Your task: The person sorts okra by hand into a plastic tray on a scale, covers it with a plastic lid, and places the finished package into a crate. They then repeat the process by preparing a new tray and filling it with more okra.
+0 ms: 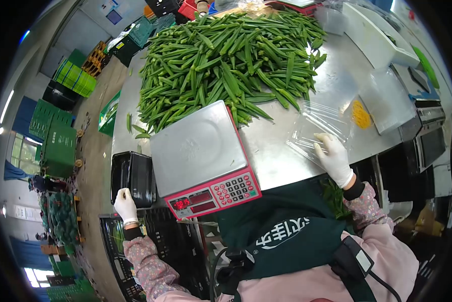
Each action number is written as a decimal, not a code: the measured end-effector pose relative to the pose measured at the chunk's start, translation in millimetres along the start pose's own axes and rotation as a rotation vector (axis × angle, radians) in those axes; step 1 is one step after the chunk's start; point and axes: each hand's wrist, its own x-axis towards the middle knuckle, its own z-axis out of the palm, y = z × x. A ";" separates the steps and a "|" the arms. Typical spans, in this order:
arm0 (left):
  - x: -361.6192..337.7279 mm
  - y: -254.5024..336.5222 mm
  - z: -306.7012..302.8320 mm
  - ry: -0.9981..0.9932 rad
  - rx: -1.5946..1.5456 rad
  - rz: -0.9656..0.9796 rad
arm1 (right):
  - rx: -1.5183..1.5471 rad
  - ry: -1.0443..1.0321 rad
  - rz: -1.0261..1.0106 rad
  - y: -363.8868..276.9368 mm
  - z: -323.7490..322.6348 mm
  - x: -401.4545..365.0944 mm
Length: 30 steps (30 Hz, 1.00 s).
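Observation:
My left hand point(126, 205), in a white glove, has its fingers closed at the near edge of a black plastic tray point(141, 176), which appears to be one of a stack beside the scale. My right hand point(333, 158), gloved too, rests over clear plastic packaging point(311, 128) on the steel table, its bent fingers slightly apart. Between my hands stands a red electronic scale point(200, 156) with a bare metal plate and lit red digits. Beyond it lies a large heap of okra point(226, 65).
Yellow rubber bands point(360, 115) lie right of the plastic packaging on the steel table point(271, 156). A white foam box point(379, 35) stands at the back right. Green crates point(60, 138) are stacked on the floor at left. Black crates point(170, 246) sit below the table edge.

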 end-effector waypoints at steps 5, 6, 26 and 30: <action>-6.3 17.1 -3.3 0.475 -0.017 -0.017 | -0.298 -0.065 -0.150 7.2 1.5 1.5; -5.8 24.0 -12.0 0.604 -0.105 -0.065 | -0.303 -0.060 -0.144 14.4 3.9 -1.7; -127.7 191.8 22.2 0.302 -0.229 0.539 | -0.047 -0.188 0.028 51.1 -25.6 133.2; -133.9 201.2 22.4 0.330 -0.239 0.512 | -0.057 -0.263 0.303 78.8 34.5 226.2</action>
